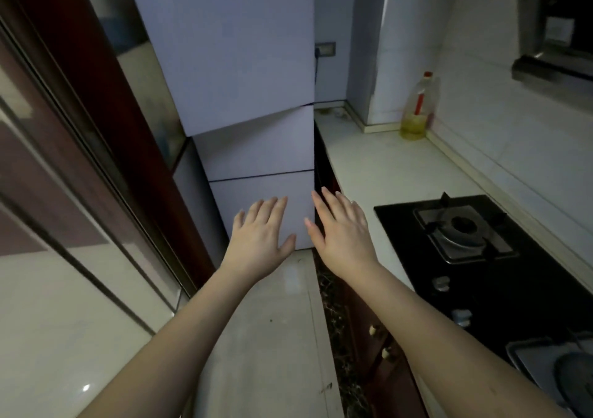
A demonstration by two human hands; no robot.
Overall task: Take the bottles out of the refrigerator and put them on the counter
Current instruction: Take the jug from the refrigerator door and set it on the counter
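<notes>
Both hands — left hand [261, 228], right hand [340, 230], fingers spread, empty — reach toward the closed refrigerator [244, 97] ahead; no bottles removed, counter [378, 167] to the right awaiting them.

The pale counter [385, 167] carries an oil bottle [417, 109] and black hob [475, 241].

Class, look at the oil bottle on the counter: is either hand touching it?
Apart. The head view shows the oil bottle standing far back on the counter, while the left hand and right hand reach out open, low before the refrigerator.
</notes>
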